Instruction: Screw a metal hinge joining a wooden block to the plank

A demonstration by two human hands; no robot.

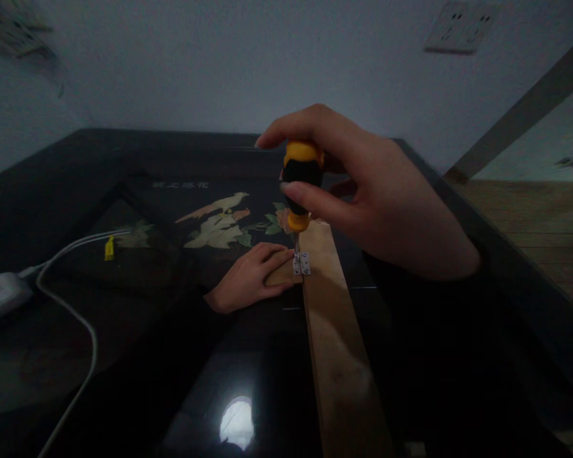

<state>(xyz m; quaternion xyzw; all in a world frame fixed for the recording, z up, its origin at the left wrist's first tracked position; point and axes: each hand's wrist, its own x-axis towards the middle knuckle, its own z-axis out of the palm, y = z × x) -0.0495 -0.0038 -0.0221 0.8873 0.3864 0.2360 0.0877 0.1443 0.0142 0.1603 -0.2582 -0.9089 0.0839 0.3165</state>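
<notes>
My right hand (358,181) grips a yellow and black screwdriver (302,184) by its handle, thumb on the near side and index finger arched over the top. The screwdriver stands nearly upright, its tip down at a small silver hinge (305,263). That hinge lies across the seam between a long wooden board (337,331) and a short wooden piece (279,277) on its left. My left hand (253,277) is closed on the short piece, fingers pressed on it close to the hinge's left leaf.
The boards lie on a glossy black table (248,356) with a bird and flower picture. A white cable (88,324) with a yellow tag (109,248) runs from a white power strip (2,296) at the left. A wall with sockets (463,27) stands behind.
</notes>
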